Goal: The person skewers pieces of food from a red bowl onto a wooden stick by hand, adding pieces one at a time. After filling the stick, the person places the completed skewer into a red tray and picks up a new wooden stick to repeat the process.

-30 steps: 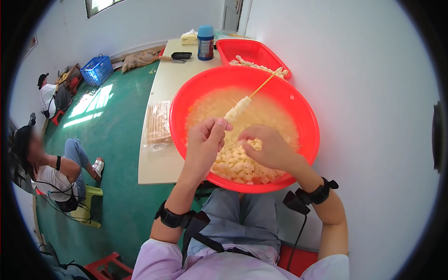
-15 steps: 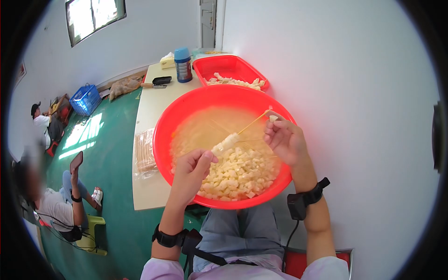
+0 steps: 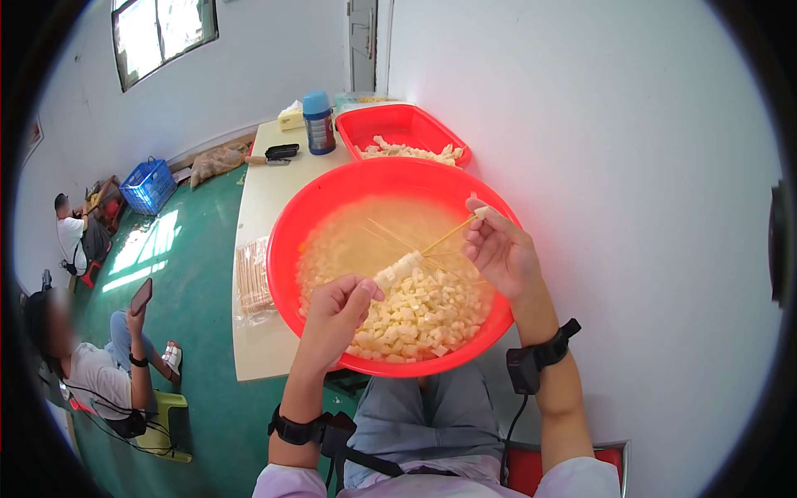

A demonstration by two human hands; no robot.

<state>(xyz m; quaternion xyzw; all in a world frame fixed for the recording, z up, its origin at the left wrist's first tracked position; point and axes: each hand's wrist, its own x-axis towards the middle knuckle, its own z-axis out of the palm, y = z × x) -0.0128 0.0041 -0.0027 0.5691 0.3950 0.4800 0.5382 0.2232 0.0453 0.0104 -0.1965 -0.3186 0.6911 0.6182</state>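
Over a large red basin (image 3: pixel 290 212), my left hand (image 3: pixel 342 309) is closed around the lower end of a skewer (image 3: pixel 400 270) threaded with several pale cubes. Its bare stick slants up to the right. My right hand (image 3: pixel 502 245) pinches one pale cube (image 3: pixel 480 213) at the skewer's upper tip. Cloudy liquid fills the basin, with a heap of pale cubes (image 3: pixel 427 319) at its near side. A few loose bamboo sticks (image 3: pixel 386 232) lie in the liquid behind the skewer.
A red tray (image 3: pixel 357 124) of filled skewers (image 3: pixel 407 149), a blue-capped flask (image 3: pixel 319 124) and a black-and-wood tool (image 3: pixel 278 155) stand farther back. Left of the basin lies a pack of sticks (image 3: pixel 252 274). Two people sit at left, one holding a phone (image 3: pixel 142 295). A wall (image 3: pixel 647 207) borders the right.
The cube in my right hand has moved from beside the stick onto its tip. My left hand still holds the skewer. The view has shifted slightly.
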